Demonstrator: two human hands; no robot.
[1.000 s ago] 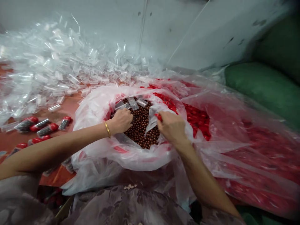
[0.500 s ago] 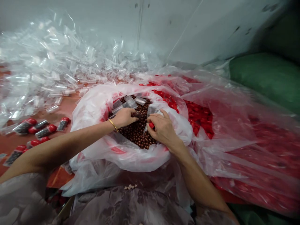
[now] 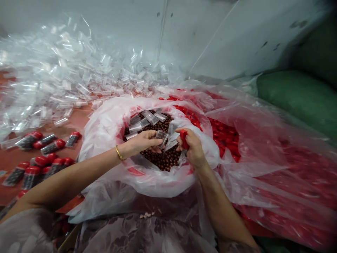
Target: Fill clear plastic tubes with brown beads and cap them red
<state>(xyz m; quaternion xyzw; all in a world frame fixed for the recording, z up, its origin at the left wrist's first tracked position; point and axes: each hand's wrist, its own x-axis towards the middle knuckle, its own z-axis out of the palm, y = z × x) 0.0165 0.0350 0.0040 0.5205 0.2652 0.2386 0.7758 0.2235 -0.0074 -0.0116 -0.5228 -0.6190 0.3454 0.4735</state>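
Between the thumb and fingers of my left hand (image 3: 147, 141) is a small clear plastic tube (image 3: 161, 137), tilted over the brown beads (image 3: 164, 160). My right hand (image 3: 192, 146) grips a red cap (image 3: 184, 139) just to the right of the tube; cap and tube are apart. Under both hands, a white plastic bag (image 3: 105, 123) with a rolled-down rim surrounds the beads. Several clear tubes (image 3: 149, 117) lie on the beads at the far left inside the bag. How full the held tube is, I cannot tell.
A large heap of clear tubes (image 3: 65, 70) covers the back left. Capped tubes of dark beads (image 3: 50, 147) lie on the reddish surface at left. On the right spreads a clear bag of red caps (image 3: 223, 135), with a green sack (image 3: 295, 93) behind it.
Both hands have lifted a little from the beads. The clear tube now shows in my left hand, and the red cap has come up to the top of my right hand's grip.
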